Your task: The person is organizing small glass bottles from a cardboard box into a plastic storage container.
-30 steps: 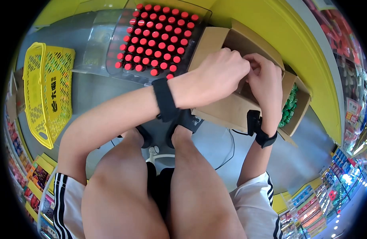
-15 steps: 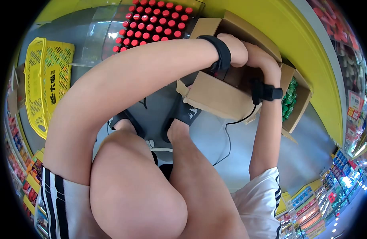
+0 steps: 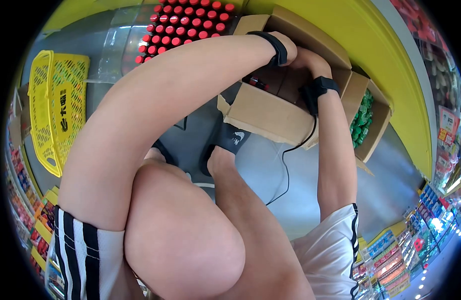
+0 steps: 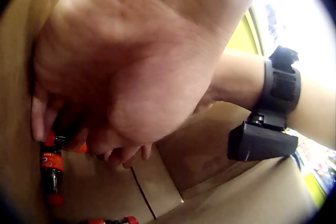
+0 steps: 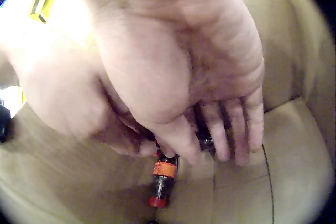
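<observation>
Both hands reach down inside a cardboard box [image 3: 278, 120]. My left hand [image 4: 131, 71] has its fingers bent over a small dark bottle with a red cap and orange label, mostly hidden under the hand. Just below its fingertips another such bottle [image 4: 52, 174] lies by the box wall. Beside it, my right hand [image 5: 189, 61] points its fingers down at the box floor. Something dark and glossy shows between its thumb and fingers; I cannot tell whether it is gripped. In the head view, the wrists largely hide the fingers, and a bottle [image 3: 259, 83] lies by the near wall.
Rows of red-capped bottles [image 3: 178, 31] stand in a clear bin left of the box. A second carton [image 3: 382, 117] with green-wrapped items [image 3: 361, 120] adjoins on the right. A yellow basket [image 3: 58, 110] stands far left. A black cable [image 3: 288, 172] hangs from the right wrist.
Both hands have gone from above the box down into it, the arms stretching farther forward. A bottle by the near wall has come into sight. The head view has shifted slightly.
</observation>
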Demonstrator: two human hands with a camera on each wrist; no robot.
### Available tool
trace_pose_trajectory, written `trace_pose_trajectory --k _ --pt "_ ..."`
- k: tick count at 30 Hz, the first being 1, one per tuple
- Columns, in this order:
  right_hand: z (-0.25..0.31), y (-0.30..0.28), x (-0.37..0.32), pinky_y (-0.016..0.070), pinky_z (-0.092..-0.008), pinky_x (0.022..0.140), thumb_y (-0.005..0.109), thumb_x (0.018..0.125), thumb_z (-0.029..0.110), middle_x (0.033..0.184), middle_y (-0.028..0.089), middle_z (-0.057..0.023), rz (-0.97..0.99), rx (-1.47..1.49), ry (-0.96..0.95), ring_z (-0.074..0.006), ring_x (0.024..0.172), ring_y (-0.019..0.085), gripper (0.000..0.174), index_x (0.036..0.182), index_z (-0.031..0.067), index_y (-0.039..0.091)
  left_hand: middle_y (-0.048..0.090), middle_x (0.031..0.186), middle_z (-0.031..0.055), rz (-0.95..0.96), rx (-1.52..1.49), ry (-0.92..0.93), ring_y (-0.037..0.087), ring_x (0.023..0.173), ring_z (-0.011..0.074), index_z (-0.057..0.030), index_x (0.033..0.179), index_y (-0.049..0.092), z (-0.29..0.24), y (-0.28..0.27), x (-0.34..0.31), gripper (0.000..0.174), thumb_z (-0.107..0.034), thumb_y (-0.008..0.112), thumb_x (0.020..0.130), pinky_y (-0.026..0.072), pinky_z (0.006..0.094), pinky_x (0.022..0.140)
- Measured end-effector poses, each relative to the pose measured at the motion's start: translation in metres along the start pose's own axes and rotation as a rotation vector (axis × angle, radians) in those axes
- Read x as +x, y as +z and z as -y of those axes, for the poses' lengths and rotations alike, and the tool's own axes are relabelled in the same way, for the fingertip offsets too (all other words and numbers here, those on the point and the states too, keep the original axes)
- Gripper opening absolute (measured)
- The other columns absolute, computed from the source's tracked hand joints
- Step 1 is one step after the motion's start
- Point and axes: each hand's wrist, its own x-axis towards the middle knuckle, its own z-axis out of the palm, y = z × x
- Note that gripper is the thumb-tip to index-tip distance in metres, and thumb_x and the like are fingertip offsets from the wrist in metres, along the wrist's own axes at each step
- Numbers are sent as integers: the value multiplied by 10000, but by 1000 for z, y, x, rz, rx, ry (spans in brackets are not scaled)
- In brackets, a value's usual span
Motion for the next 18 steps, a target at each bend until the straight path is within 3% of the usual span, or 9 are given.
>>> trace_pose_trajectory --k 4,6,10,12,15,17,18 --pt "0 -1 9 594 -409 921 671 991 371 1218 804 -112 60 28 24 -255 993 725 509 1447 144 664 802 1176 263 -6 46 36 787 1111 421 -43 1136 868 1 3 2 397 -48 760 754 626 483 923" --pt "0 -1 13 594 -410 917 666 994 369 1209 806 -112 85 36 35 -256 986 728 499 1436 138 667 796 1189 243 -14 11 -9 775 1129 411 -37 1139 853 0 8 4 345 -42 710 825 609 472 933" --pt "-1 -4 19 596 -412 909 656 1000 364 1189 811 -110 142 44 49 -257 974 733 479 1415 126 675 798 1196 237 -40 -69 -86 776 1125 415 -44 1136 855 -2 10 4 343 -42 708 827 612 471 936" --pt "-2 -4 22 596 -412 905 651 1003 361 1180 813 -109 184 40 58 -258 968 735 470 1404 120 679 776 1318 229 27 -51 -54 755 1226 379 -84 1265 835 -2 11 2 402 -244 688 927 564 485 1066" --pt "1 -1 20 597 -413 902 646 1005 359 1170 816 -108 212 33 59 -259 961 737 461 1393 114 683 777 1325 216 10 -48 -49 751 1235 377 -106 1263 839 -2 16 3 398 -268 713 923 573 478 1046" --pt "3 7 7 599 -425 877 652 993 224 1087 823 -104 83 148 93 -262 921 759 334 1278 58 705 779 1327 205 14 -72 -58 748 1241 375 -114 1267 839 -4 18 8 395 -270 724 922 575 479 1042" --pt "7 6 -5 599 -425 877 652 993 224 1087 823 -104 83 142 95 -262 921 759 334 1278 58 705 782 1328 193 18 -98 -66 746 1247 374 -122 1272 838 -4 19 9 393 -271 735 922 576 481 1038"
